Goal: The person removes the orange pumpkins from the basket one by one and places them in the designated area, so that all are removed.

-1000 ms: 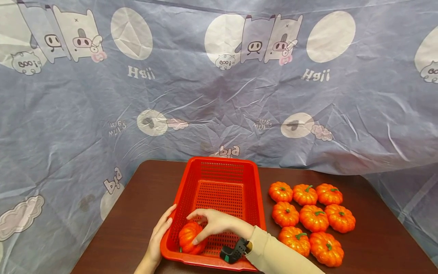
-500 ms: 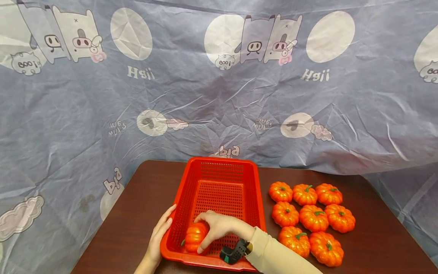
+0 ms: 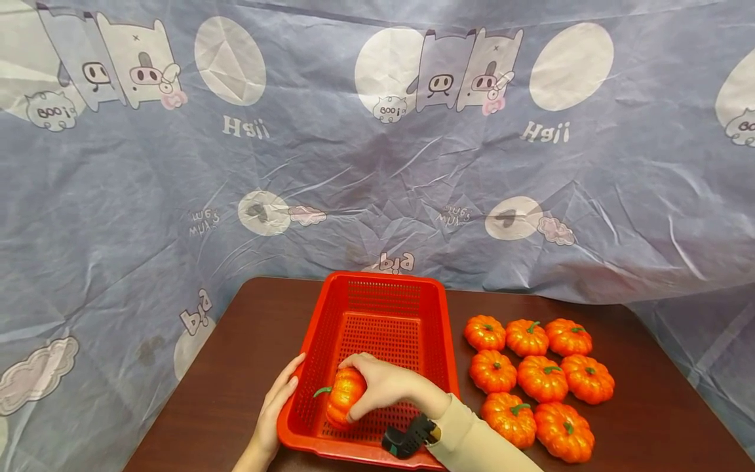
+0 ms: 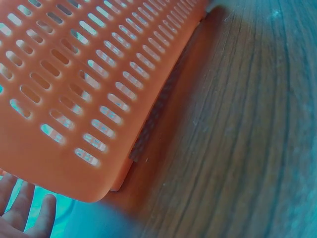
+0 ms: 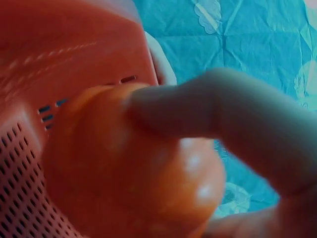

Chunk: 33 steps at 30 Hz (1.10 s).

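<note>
A small orange pumpkin point(image 3: 345, 396) with its green stem pointing left is over the near left part of the red basket point(image 3: 377, 452). My right hand point(image 3: 383, 388) grips it from the right, thumb on the near side and fingers over the far side. The right wrist view shows the pumpkin point(image 5: 133, 163) large and blurred, with a bent digit pressed on it. Along the basket's left wall lies my left hand point(image 3: 272, 410), its straight fingers touching the rim from outside. Fingers point(image 4: 43, 215) of that hand also appear below the slotted wall in the left wrist view.
Several more orange pumpkins point(image 3: 542, 378) stand in close rows on the brown table point(image 3: 206, 400), right of the basket. A grey-blue printed cloth point(image 3: 366, 164) hangs behind the table and along its sides.
The right hand has tightened round the pumpkin and raised it slightly, shifting it right and away from the near left corner. Its stem has turned to point left. The left hand stays put.
</note>
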Each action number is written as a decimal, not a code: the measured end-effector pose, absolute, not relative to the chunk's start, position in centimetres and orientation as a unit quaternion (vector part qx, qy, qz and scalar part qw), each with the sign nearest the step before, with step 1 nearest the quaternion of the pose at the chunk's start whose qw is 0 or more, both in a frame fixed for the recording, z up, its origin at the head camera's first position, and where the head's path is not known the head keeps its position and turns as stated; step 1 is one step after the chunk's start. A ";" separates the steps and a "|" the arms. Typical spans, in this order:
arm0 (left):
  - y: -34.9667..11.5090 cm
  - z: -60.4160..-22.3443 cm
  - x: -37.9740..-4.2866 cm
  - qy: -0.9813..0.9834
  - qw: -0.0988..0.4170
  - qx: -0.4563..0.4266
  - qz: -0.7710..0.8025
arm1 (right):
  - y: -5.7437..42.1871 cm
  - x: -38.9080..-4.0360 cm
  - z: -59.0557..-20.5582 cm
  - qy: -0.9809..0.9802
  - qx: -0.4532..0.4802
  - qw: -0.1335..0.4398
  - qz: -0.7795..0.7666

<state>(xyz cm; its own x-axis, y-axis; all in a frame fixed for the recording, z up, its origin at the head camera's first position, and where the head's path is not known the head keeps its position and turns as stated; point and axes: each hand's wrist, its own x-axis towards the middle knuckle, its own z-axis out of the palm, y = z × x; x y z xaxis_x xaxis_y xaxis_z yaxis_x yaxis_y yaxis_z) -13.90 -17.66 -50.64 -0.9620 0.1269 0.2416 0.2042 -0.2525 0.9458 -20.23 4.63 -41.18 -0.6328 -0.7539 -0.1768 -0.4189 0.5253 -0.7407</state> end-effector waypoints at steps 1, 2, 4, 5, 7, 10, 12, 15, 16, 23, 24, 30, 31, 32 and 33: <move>-17.6 -50.7 -13.9 -0.610 0.025 -0.135 -0.780 | 4.7 -20.1 -41.0 0.838 -0.351 0.238 -0.345; -17.7 -50.7 -13.9 -0.610 0.025 -0.136 -0.780 | 4.8 -20.1 -40.8 0.837 -0.352 0.228 -0.351; -17.7 -50.7 -13.9 -0.611 0.026 -0.138 -0.779 | 5.0 -19.8 -40.3 0.834 -0.353 0.212 -0.366; -17.6 -50.7 -13.9 -0.611 0.026 -0.139 -0.779 | 5.2 -19.7 -40.1 0.834 -0.354 0.203 -0.372; -17.7 -50.7 -13.9 -0.611 0.028 -0.138 -0.779 | 5.4 -19.5 -39.6 0.832 -0.352 0.187 -0.386; -17.6 -50.8 -13.9 -0.610 0.031 -0.139 -0.779 | 5.9 -19.2 -38.9 0.827 -0.345 0.168 -0.411; -17.6 -50.8 -13.9 -0.609 0.031 -0.142 -0.780 | 6.3 -19.0 -38.5 0.817 -0.338 0.160 -0.438; -17.6 -50.8 -14.0 -0.606 0.027 -0.148 -0.781 | 7.2 -18.8 -37.8 0.796 -0.322 0.161 -0.485; -17.6 -50.8 -14.0 -0.604 0.025 -0.149 -0.782 | 7.5 -18.8 -37.6 0.787 -0.317 0.165 -0.503; -17.7 -50.7 -13.8 -0.606 0.021 -0.152 -0.781 | 9.9 -18.5 -36.9 0.753 -0.282 0.147 -0.576; -17.7 -50.6 -13.8 -0.605 0.020 -0.151 -0.782 | 10.2 -18.4 -37.0 0.750 -0.278 0.141 -0.583; -17.7 -50.6 -13.8 -0.600 0.018 -0.161 -0.783 | 12.5 -17.8 -37.5 0.734 -0.258 0.104 -0.620; -17.7 -50.5 -13.8 -0.600 0.019 -0.161 -0.783 | 12.9 -17.6 -37.6 0.733 -0.257 0.093 -0.623; -17.7 -50.5 -13.8 -0.600 0.020 -0.161 -0.784 | 13.3 -17.5 -37.8 0.730 -0.257 0.082 -0.628; -17.7 -50.5 -13.8 -0.600 0.020 -0.161 -0.783 | 13.7 -17.4 -38.0 0.726 -0.260 0.071 -0.633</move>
